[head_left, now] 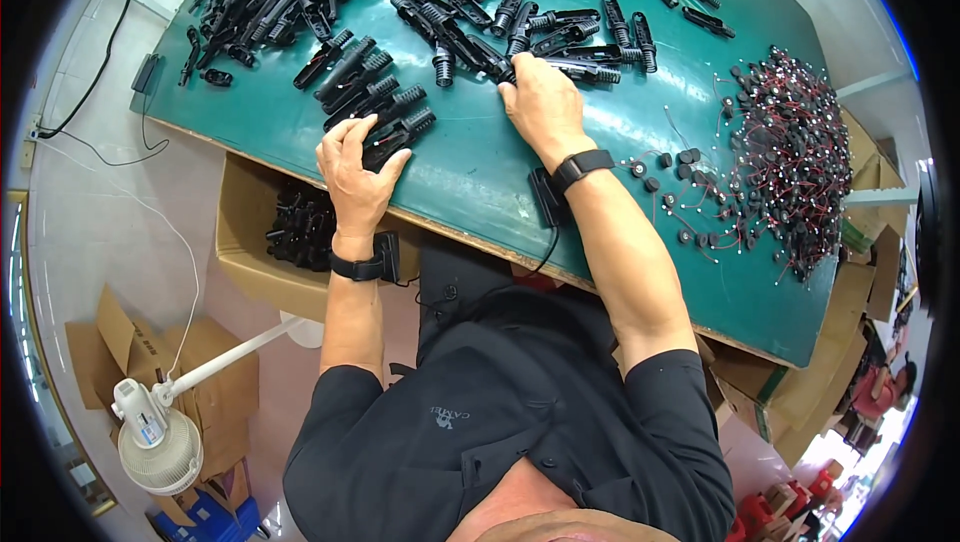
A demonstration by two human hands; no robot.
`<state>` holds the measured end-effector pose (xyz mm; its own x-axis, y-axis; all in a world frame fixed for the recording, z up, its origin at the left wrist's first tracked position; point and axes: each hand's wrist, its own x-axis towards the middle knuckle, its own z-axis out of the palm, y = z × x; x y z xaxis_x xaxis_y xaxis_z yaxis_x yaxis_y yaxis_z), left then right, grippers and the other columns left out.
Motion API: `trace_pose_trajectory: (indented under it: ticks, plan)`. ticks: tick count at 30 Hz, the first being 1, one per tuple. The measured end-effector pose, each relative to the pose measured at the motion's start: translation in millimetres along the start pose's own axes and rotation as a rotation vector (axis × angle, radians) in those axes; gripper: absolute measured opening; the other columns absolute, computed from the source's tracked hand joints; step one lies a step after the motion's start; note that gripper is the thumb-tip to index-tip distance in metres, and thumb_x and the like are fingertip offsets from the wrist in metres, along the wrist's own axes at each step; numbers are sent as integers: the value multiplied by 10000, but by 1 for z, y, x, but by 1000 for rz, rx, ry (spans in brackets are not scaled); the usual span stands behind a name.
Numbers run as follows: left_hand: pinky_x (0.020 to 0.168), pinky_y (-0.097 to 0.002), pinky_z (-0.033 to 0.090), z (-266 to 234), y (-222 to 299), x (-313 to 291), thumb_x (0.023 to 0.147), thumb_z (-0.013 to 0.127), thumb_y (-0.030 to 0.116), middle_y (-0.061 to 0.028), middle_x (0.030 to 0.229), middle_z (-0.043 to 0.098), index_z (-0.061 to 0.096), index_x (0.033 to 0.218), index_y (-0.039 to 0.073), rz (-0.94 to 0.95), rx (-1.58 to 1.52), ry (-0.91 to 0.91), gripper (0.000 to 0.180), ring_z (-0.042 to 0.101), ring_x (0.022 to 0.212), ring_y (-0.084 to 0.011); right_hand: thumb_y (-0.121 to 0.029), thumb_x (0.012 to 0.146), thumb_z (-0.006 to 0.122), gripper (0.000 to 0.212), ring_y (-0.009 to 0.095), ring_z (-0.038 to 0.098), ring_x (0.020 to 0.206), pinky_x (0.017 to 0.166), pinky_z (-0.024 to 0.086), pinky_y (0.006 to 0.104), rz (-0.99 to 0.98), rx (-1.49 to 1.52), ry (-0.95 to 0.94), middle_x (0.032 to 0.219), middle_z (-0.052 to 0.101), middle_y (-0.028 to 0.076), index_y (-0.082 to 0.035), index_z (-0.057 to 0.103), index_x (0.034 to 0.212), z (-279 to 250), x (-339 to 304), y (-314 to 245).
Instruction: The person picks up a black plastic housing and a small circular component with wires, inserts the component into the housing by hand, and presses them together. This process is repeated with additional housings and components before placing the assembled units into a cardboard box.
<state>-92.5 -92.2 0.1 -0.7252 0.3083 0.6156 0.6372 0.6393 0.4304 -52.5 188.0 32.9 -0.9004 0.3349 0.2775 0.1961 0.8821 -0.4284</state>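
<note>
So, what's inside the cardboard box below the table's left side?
Black parts are heaped inside the cardboard box. Its bottom and the lower parts are covered by those on top; the table hides its far end.

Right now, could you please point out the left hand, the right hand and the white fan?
Left hand (356,173): head view, its back.
Right hand (547,109): head view, its back.
White fan (160,454): head view, round grille.

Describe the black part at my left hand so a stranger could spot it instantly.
On the green table, find the left hand near the front edge, left of centre. A slanting row of black parts with ribbed ends runs back from there. The part to pick is the row's nearest to that edge, the only one between thumb and fingers.
</note>
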Motion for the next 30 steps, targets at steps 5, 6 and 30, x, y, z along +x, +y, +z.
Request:
trace_pose_trajectory:
  ticks: [5, 6, 30]
  plan:
    - [1098, -473, 426, -5, 6, -5, 713, 963, 286, -84, 1373, 587, 699, 1346, 152, 31, 85, 41, 698, 532, 1279, -331, -193, 922, 792, 341, 310, 756, 860, 785, 604, 403, 0, 144, 235, 1031, 772, 157, -26, 714, 1209, -17, -20, 26]
    - [1098, -473, 426, -4, 12, -8, 713, 963, 286, -84, 1373, 587, 699, 1346, 152, 17, 90, 39, 698, 532, 1279, -331, -180, 933, 794, 344, 252, 746, 826, 757, 599, 368, 73, 329, 231, 995, 774, 128, -22, 715, 1228, -35, -33, 30]
    - [936, -299, 544, 44, 171, -45, 924, 792, -12, -156, 1373, 606, 401, 1315, 49, -464, -1211, -456, 556, 632, 1084, -144, -144, 852, 844, 319, 352, 720, 927, 802, 585, 424, -90, 276, 284, 1089, 728, 144, -39, 722, 1127, -97, -172, 80]
